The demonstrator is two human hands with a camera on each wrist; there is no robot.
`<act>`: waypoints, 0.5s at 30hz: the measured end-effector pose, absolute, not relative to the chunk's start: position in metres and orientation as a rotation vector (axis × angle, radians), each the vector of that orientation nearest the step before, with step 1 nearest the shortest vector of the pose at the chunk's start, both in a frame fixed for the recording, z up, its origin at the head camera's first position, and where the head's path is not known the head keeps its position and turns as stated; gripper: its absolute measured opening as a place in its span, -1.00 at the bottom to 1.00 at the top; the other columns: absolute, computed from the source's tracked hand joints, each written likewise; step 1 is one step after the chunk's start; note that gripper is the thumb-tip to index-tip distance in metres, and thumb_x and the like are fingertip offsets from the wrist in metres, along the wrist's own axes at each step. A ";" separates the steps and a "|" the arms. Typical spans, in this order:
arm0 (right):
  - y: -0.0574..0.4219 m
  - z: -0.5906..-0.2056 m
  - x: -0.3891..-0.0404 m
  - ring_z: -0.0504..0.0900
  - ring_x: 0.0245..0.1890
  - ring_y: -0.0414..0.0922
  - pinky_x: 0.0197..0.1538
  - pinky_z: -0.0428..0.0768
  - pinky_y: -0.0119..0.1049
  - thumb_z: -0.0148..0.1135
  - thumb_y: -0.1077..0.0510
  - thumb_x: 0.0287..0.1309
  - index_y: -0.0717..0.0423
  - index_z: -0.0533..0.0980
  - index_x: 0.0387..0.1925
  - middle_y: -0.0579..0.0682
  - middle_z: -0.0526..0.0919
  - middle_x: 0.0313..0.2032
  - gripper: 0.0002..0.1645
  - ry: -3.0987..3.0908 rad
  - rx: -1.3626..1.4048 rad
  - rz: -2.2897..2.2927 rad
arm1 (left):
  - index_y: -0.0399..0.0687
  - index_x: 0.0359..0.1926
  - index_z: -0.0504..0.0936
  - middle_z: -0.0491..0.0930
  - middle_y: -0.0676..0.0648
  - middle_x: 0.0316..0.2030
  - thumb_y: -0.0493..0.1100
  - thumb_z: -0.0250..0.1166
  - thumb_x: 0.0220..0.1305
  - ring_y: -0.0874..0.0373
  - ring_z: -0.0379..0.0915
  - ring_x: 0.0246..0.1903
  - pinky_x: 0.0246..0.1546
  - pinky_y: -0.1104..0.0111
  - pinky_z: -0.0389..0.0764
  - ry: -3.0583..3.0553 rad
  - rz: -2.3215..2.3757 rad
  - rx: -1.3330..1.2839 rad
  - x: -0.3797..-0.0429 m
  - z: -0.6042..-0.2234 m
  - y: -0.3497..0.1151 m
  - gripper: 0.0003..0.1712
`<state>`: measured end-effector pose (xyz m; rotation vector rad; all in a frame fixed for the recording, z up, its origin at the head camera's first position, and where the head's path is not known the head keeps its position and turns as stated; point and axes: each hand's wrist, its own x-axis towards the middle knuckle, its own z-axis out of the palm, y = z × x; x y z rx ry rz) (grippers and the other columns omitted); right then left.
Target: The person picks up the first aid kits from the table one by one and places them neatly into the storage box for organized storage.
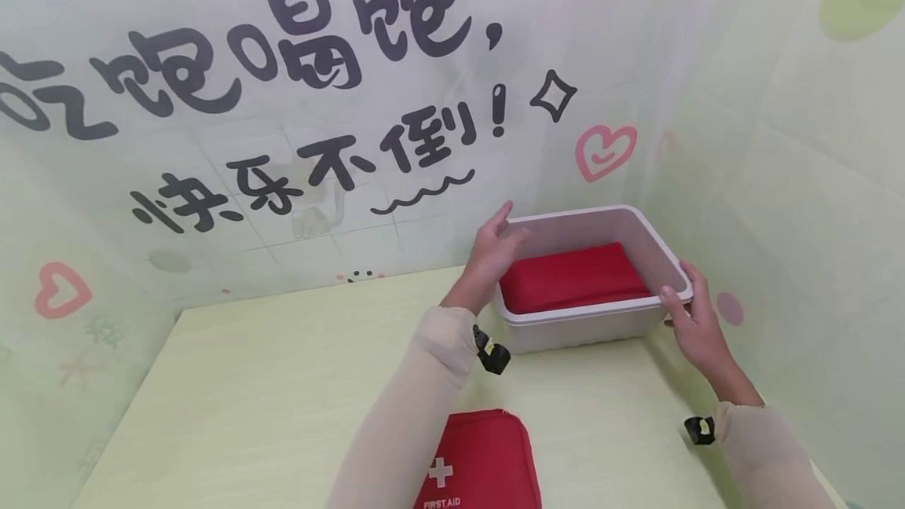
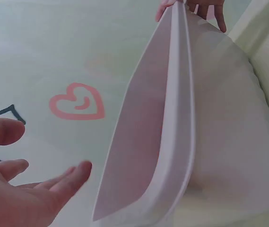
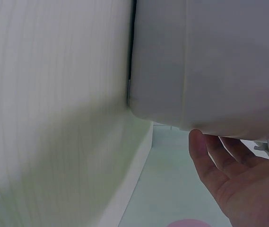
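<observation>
A whitish plastic storage bin (image 1: 587,330) stands at the back right of the table, with a folded-looking red item (image 1: 576,277) lying inside. At its right front corner my right hand (image 1: 696,332) grips the rim, thumb on top and fingers against the outer wall. The right wrist view has these fingers (image 3: 214,163) along the end of the bin. Beside the bin's left end is my left hand (image 1: 491,258), fingers spread and fairly straight; the left wrist view shows a gap between them and the rim (image 2: 172,118). Nearer me lies a red first aid bag (image 1: 488,462) with a white cross.
The pale yellow-green table (image 1: 283,383) meets a printed wall sheet (image 1: 396,124) at the back, and another sheet (image 1: 792,203) rises close on the right. My left sleeve (image 1: 403,407) covers part of the first aid bag.
</observation>
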<state>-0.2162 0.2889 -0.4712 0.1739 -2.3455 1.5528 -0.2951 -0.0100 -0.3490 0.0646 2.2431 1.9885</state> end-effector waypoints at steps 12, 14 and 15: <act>0.291 -0.471 -0.217 0.38 -0.12 -0.43 -0.28 0.54 -0.48 -0.16 0.13 0.54 0.19 -0.20 0.54 0.33 0.20 0.24 -0.26 -2.351 0.155 1.550 | 0.04 0.47 0.32 0.33 -0.18 0.38 -0.26 0.11 0.42 -0.09 0.47 0.19 0.04 0.13 0.63 2.111 2.226 0.025 -0.292 -0.349 -0.067 -0.38; 0.291 -0.471 -0.217 0.37 -0.12 -0.43 -0.28 0.54 -0.48 -0.16 0.13 0.54 0.21 -0.21 0.54 0.33 0.20 0.25 -0.26 -2.353 0.163 1.551 | 0.03 0.46 0.33 0.35 -0.18 0.36 -0.25 0.11 0.43 -0.07 0.48 0.18 0.03 0.13 0.64 2.122 2.231 0.021 -0.291 -0.352 -0.075 -0.40; 0.291 -0.471 -0.217 0.37 -0.12 -0.43 -0.28 0.54 -0.48 -0.16 0.13 0.54 0.20 -0.21 0.54 0.33 0.19 0.25 -0.26 -2.354 0.163 1.552 | 0.03 0.46 0.33 0.35 -0.17 0.36 -0.24 0.12 0.43 -0.06 0.49 0.18 0.03 0.14 0.64 2.127 2.231 0.020 -0.290 -0.353 -0.079 -0.41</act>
